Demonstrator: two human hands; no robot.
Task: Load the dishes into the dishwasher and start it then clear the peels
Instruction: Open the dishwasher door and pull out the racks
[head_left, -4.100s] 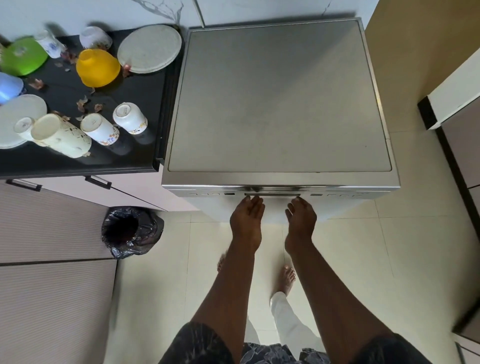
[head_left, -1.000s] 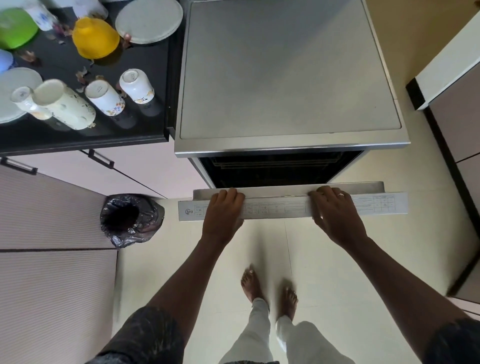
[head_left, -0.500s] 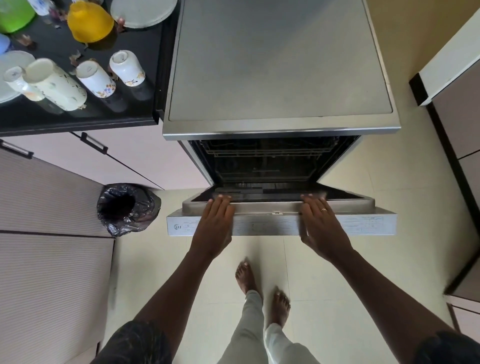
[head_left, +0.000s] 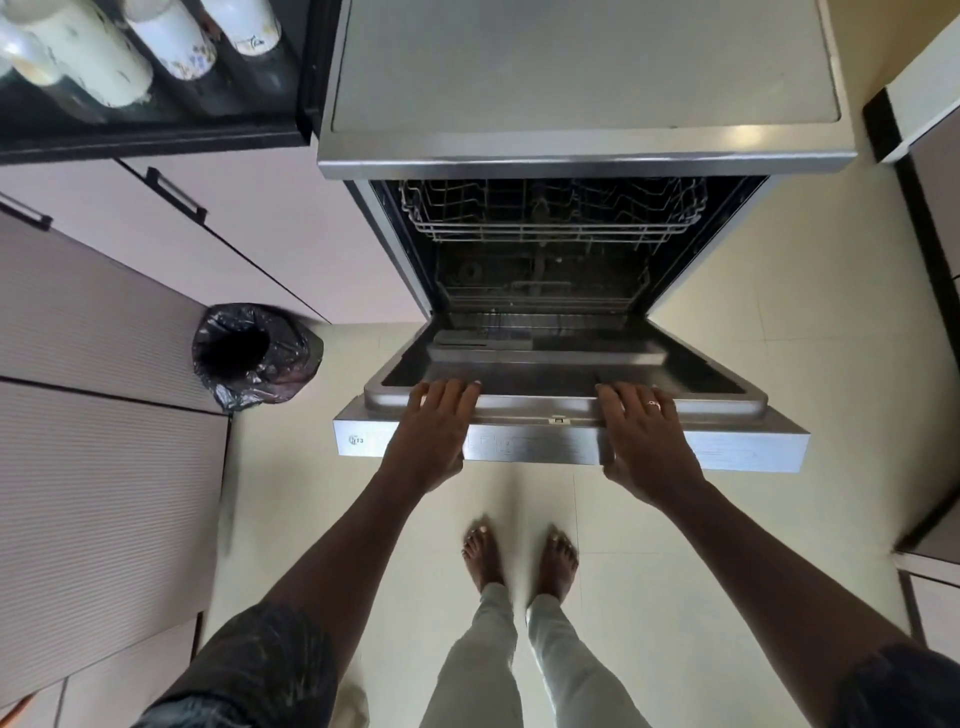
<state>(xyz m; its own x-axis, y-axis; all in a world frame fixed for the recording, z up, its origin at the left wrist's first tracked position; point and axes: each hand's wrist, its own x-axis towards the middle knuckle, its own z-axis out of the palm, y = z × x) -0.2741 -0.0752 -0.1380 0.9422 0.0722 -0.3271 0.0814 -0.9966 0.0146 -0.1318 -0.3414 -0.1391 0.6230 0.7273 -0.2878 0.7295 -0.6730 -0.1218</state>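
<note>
- The dishwasher is seen at upper centre, its door opened downward at centre
- The door's front edge is pressed by the left hand and right hand, fingers straight, nothing clasped
- Cups are laid at upper left

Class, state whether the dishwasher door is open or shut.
Open: the dishwasher door is tilted down, exposing the wire rack inside.

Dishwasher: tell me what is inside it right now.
An upper wire rack with no dishes showing, and below it the front rim of a lower rack. The back of both is hidden under the dishwasher top and in shadow.
</note>
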